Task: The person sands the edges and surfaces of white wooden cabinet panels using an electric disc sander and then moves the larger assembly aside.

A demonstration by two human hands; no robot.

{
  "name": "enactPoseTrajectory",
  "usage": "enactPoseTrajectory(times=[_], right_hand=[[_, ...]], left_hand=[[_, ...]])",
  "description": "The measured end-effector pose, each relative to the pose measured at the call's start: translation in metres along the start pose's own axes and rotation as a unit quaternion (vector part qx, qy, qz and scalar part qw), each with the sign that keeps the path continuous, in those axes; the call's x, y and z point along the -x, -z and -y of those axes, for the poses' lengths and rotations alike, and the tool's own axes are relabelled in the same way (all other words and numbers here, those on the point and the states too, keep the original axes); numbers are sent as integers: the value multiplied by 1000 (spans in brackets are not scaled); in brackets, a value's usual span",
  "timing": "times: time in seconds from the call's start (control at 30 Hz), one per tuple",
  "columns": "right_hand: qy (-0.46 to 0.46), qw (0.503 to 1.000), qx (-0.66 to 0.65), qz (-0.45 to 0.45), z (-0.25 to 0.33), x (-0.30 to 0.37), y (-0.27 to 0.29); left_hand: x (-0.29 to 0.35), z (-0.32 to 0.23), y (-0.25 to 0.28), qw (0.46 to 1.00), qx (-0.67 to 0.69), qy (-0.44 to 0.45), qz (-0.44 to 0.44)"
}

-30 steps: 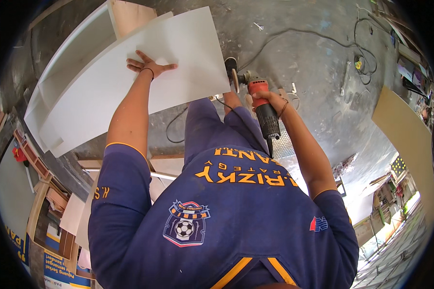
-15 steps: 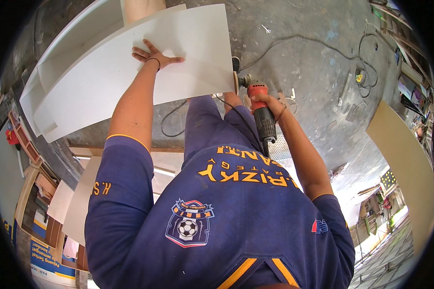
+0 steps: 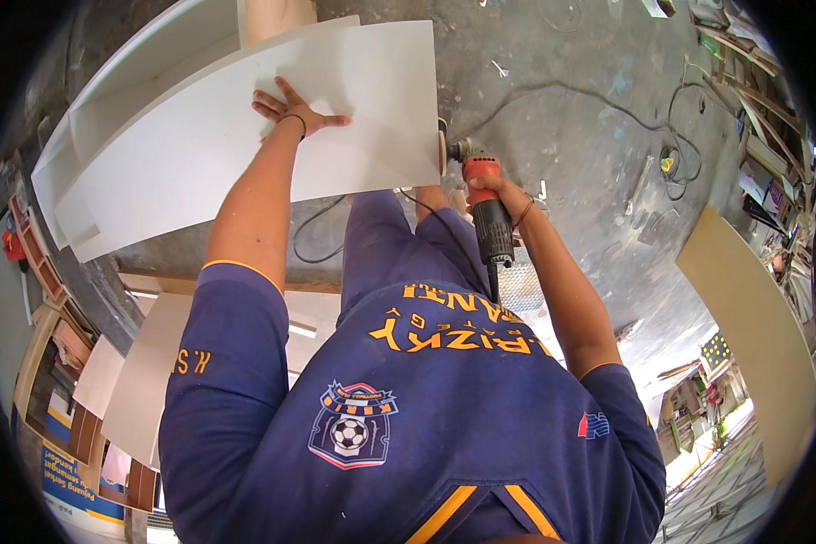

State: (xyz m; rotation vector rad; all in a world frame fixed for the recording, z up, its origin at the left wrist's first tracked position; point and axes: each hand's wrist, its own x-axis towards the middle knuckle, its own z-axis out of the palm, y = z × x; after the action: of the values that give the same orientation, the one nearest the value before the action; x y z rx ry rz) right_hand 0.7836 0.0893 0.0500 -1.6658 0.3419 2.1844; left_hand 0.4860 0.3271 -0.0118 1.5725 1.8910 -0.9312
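A white curved cabinet (image 3: 372,82) lies in front of me, its broad side panel facing up and open compartments on its far left. My left hand (image 3: 297,116) rests flat on the panel with fingers spread. In my right hand (image 3: 499,190) is a red and black angle grinder (image 3: 491,213), gripped round its body. The round disc (image 3: 443,150) of the grinder stands on edge against the right end of the panel; whether it spins cannot be told. A black cord runs down from the grinder's rear past my legs.
A dark cable (image 3: 598,95) winds over the concrete floor (image 3: 553,54) on the right. A long pale board (image 3: 743,308) stands at the far right. Wood scraps (image 3: 771,136) line the upper right edge. Brown and white panels (image 3: 140,381) are stacked at the lower left.
The grinder has shifted slightly left and down along the panel's right end. My left hand keeps its place on the panel. The whole view has moved a little.
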Motion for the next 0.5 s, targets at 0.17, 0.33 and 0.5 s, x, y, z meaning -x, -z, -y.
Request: enactPoseTrajectory(times=[0.17,0.33,0.5], right_hand=[[3,1000,23,13,15,-7,3],[18,1000,12,10,34,-11,0],[32,997,53,39,63,-15,-1]], left_hand=[[-1,1,-2,1000,20,-5,3],[2,0,0,1000,17,-10,8],[4,-5,2,998,41,36,14]])
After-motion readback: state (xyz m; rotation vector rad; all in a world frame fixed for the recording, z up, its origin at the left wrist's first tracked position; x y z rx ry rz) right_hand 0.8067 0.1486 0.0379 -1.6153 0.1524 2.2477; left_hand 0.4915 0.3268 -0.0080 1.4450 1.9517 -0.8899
